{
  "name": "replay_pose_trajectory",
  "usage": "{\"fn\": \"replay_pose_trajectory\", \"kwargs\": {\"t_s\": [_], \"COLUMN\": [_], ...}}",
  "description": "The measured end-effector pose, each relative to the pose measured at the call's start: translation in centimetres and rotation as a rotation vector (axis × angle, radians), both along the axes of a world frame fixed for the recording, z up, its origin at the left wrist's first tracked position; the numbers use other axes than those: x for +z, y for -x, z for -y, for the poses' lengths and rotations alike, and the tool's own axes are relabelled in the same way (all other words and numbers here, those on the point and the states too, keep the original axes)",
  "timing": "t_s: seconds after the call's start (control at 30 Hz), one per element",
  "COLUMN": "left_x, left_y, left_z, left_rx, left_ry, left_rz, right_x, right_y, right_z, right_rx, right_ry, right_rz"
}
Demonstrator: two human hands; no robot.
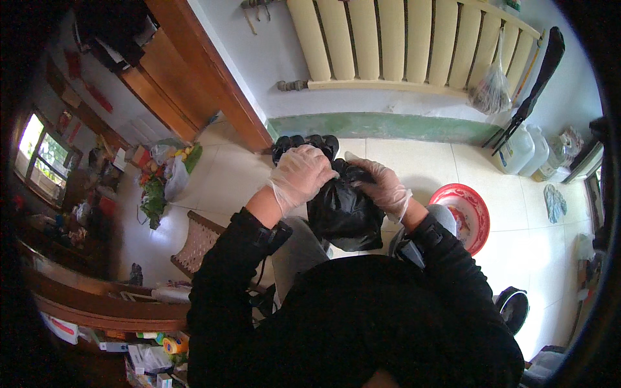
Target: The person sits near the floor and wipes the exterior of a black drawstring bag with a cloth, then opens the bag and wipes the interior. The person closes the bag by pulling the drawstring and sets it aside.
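Note:
Both of my hands wear clear plastic gloves and hold a black plastic bag (345, 213) by its gathered top, above the floor between my knees. My left hand (302, 175) pinches the upper left of the bag, its fingers curled with the back of the hand upward. My right hand (383, 186) grips the upper right side; some of its fingers are hidden behind the folds. The bag hangs full, and its contents cannot be seen. Just beyond my left hand, several black shiny rounded objects (331, 145) stand on the tiles, partly covered by the hand.
A red-rimmed enamel basin (486, 220) sits right of my knee. Plastic jugs (513, 150) stand by the wall under a radiator (381, 41). To the left are a woven stool (199, 237), a door frame (218, 72) and bagged vegetables (154, 194). A dark round pan (514, 310) lies lower right.

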State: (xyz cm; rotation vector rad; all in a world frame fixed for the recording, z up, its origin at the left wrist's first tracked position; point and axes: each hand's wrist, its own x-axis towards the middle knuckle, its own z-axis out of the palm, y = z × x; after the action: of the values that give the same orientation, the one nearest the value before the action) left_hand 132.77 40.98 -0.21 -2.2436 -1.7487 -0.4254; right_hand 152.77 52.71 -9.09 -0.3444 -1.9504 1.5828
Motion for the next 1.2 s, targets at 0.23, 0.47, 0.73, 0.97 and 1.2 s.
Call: {"fn": "replay_pose_trajectory", "kwargs": {"t_s": [0.23,0.47,0.73,0.97,1.2], "left_x": [2.9,6.9,7.4,7.2,6.9], "left_y": [0.3,-1.5,-2.8,-3.0,-3.0], "left_z": [1.1,1.7,1.0,1.2,1.1], "left_rx": [0.066,0.051,0.081,-0.029,0.026], "left_ry": [0.414,0.422,0.430,0.459,0.401], "left_rz": [0.977,1.232,1.259,1.314,1.268], "right_x": [0.6,4.2,8.1,8.2,8.1], "right_y": [-0.5,-1.3,0.0,1.4,1.5], "right_z": [0.2,1.7,4.0,4.8,4.5], "right_rx": [-0.037,-0.061,-0.377,-0.487,-0.433], "right_ry": [-0.051,-0.043,-0.650,-0.773,-0.758], "right_rz": [0.047,-0.033,0.105,0.098,0.045]}}
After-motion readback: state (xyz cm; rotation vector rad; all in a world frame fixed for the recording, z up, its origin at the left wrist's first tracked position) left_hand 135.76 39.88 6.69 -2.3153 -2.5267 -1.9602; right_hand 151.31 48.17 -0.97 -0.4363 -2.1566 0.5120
